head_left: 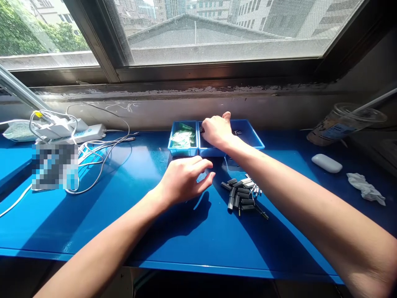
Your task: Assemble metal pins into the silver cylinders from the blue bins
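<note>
Care suits this pick: we keep our right hand (217,130), fingers curled into the blue tray (252,136), light on the small parts, while our empty left hand (184,178) rests loosely open on the desk (124,215).

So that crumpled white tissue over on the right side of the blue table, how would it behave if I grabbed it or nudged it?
The crumpled tissue looks thin and wadded, so it would probably be very light and floppy, squashing in the hand rather than holding shape. Pushed, it would likely slide or tumble easily across the glossy blue table. Its irregular folds suggest it will not roll far.
</note>
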`<control>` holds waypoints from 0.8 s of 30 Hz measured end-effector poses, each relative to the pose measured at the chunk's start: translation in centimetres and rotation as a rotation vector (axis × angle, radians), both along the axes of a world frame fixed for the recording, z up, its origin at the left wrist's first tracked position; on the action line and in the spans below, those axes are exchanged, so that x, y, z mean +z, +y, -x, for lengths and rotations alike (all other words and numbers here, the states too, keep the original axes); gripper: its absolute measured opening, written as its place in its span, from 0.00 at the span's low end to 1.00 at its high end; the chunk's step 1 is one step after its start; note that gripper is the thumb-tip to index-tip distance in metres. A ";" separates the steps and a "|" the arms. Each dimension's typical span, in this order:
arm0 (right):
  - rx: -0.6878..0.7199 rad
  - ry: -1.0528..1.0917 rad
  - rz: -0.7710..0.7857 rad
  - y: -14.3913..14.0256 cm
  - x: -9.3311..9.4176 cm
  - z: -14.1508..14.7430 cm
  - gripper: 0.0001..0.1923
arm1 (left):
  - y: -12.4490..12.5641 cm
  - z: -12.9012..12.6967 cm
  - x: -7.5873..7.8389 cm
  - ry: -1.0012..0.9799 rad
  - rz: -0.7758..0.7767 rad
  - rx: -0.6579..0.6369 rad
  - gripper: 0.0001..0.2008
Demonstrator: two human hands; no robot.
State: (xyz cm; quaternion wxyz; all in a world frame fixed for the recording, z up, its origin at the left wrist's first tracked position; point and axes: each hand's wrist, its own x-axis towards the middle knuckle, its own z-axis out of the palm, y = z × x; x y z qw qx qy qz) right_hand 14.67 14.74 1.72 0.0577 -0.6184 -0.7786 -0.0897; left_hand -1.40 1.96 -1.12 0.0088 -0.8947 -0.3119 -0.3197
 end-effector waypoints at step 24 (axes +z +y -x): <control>-0.006 0.012 0.021 0.1 0.0 0.0 0.15 | -0.1 0.1 0.1 0.018 0.016 0.007 0.09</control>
